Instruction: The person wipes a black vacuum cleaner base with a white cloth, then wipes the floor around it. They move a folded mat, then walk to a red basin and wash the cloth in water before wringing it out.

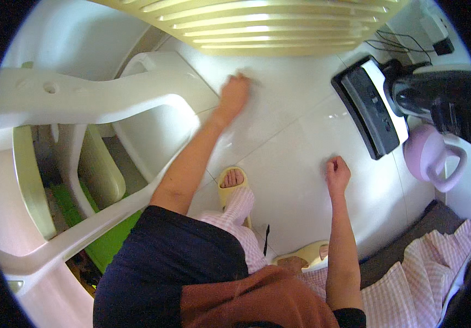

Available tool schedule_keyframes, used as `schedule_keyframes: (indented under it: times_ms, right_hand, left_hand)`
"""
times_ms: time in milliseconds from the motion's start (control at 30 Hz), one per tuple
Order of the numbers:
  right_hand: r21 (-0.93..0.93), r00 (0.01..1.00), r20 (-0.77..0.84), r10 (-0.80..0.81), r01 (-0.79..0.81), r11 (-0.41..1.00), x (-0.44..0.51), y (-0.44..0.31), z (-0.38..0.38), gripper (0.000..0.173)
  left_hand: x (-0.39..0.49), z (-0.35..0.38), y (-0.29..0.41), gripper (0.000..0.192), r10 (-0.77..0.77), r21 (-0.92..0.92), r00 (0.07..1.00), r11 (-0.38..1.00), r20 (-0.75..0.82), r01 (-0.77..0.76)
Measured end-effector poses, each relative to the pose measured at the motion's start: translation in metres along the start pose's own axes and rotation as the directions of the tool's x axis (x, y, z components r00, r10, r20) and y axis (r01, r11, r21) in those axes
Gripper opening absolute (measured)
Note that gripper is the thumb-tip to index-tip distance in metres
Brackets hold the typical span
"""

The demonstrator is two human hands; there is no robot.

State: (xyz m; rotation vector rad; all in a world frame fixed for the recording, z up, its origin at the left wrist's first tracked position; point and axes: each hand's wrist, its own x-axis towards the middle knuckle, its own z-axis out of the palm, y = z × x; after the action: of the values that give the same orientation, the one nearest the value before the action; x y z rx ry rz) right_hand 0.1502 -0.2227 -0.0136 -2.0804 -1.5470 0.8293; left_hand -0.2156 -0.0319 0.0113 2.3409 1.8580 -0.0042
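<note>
My left hand point(236, 93) reaches forward, low over the pale tiled floor point(288, 90), with its fingers curled. It is blurred, and a faint dark streak lies beside its fingertips; whether it holds something small cannot be made out. Left of that hand stands a large white moulded plastic frame point(137, 92), near my forearm. My right hand point(338, 174) hovers above the floor in a loose fist, with nothing visible in it. A black and white floor-cleaner head point(368, 108) lies ahead and to its right.
A pale yellow ribbed plastic panel point(268, 28) spans the top. At right are a lilac plastic vessel point(424, 151) with a loop handle, cables point(399, 43) and pink checked fabric point(420, 270) over a dark mat point(399, 246). My yellow slippers point(228, 192) stand below.
</note>
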Motion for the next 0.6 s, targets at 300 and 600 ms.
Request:
schedule_keyframes:
  times_ms: [300,600]
  right_hand:
    - [0.122,0.994,0.033,0.1,-0.103,0.987,0.0,-0.005,0.0,0.01]
    - [0.139,0.982,0.12,0.149,-0.165,0.977,0.001,0.0,-0.003,0.009]
  left_hand:
    - [-0.065,0.013,0.03,0.019,0.089,0.356,0.991,0.927,0.104,-0.12]
    - [-0.13,0.01,0.099,0.027,0.255,-0.292,0.966,0.928,0.041,-0.232]
